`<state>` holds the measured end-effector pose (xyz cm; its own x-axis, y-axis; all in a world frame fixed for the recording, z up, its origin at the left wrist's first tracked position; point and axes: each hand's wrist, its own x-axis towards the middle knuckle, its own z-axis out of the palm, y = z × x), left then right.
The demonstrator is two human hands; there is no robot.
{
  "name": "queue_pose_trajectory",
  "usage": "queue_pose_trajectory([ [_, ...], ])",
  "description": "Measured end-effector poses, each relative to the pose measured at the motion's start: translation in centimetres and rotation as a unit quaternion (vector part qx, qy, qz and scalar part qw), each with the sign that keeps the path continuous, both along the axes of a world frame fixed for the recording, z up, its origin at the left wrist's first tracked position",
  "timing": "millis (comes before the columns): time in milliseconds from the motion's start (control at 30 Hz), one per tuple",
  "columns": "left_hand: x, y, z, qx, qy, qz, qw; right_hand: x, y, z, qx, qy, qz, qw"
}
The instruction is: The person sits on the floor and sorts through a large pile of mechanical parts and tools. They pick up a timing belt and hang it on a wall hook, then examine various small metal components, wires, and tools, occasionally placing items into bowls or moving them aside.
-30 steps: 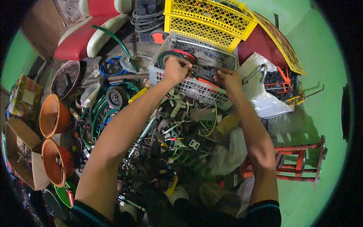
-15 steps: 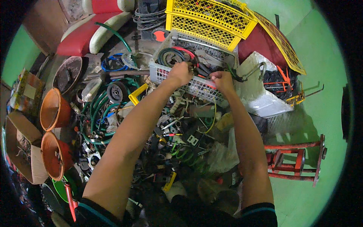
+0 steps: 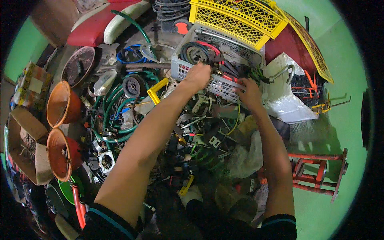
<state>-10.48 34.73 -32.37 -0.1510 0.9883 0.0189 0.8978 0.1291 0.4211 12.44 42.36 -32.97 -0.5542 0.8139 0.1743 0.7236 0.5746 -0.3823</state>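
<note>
A grey plastic crate (image 3: 224,89) with lattice walls stands at the upper middle, holding a coil of dark hose (image 3: 195,53), red cable (image 3: 209,47) and other mixed parts. My left hand (image 3: 199,76) reaches over its near wall with fingers curled down; their tips and whatever they grip are hidden. At the near right of the rim is my right hand (image 3: 250,94), thumb and fingers bent toward each other beside a red-handled piece (image 3: 229,78). I cannot make out what sits between those fingers.
Loose metal parts and fittings cover the floor below, with green hose (image 3: 107,114) at left. Orange buckets (image 3: 64,105) and a cardboard box (image 3: 43,162) stand far left. A yellow crate (image 3: 236,20), white foam box (image 3: 286,106) and red metal frame (image 3: 318,175) lie behind and right.
The whole view has shifted, so the scene sits further right and higher. Against the crate, my right hand has come nearer to me, to the rim; my left hand has drawn slightly nearer too.
</note>
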Motion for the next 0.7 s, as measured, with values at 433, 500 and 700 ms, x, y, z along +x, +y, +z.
queue_pose_trajectory([
  [433,0.5,1.0,-3.9,0.141,0.315,-0.141,0.928,5.0,2.8,-3.4,0.227,-0.215,0.060,0.948],
  [500,0.4,2.1,-4.0,0.136,0.329,-0.160,0.921,5.3,3.6,-4.6,0.246,-0.194,0.076,0.947],
  [700,-4.9,2.8,-5.5,0.224,0.394,-0.186,0.872,3.6,4.5,-6.0,0.288,-0.116,0.140,0.940],
])
